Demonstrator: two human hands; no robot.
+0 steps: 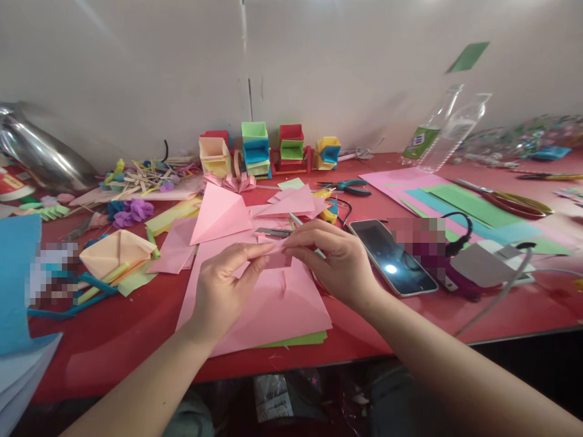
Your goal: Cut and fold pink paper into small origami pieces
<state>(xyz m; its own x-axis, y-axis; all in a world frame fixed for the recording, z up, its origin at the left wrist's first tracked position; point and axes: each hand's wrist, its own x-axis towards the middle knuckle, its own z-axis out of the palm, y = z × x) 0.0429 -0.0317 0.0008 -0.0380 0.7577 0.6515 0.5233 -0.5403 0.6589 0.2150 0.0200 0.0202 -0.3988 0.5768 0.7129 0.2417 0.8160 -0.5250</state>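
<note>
Between my two hands is a small piece of pink paper (277, 260), pinched along its upper edge. My left hand (228, 279) grips its left side between thumb and forefinger. On the right side, the fingers and thumb of my right hand (334, 258) close on the same paper. A large pink sheet (268, 315) lies below it on the red table (359, 340), with green paper (300, 338) showing under its near edge. Just beyond my fingertips a metal blade-like tool (273, 232) rests on the pink paper. A folded pink piece (223, 212) lies farther back on the left.
A phone (394, 258) lies right of my right hand. Pliers (348, 187), scissors (505, 199) and coloured sheets (473, 209) are beyond it. Folded paper boxes (255, 149) line the wall. Two plastic bottles (449, 130) stand at the back right, a metal jug (45, 149) at the left.
</note>
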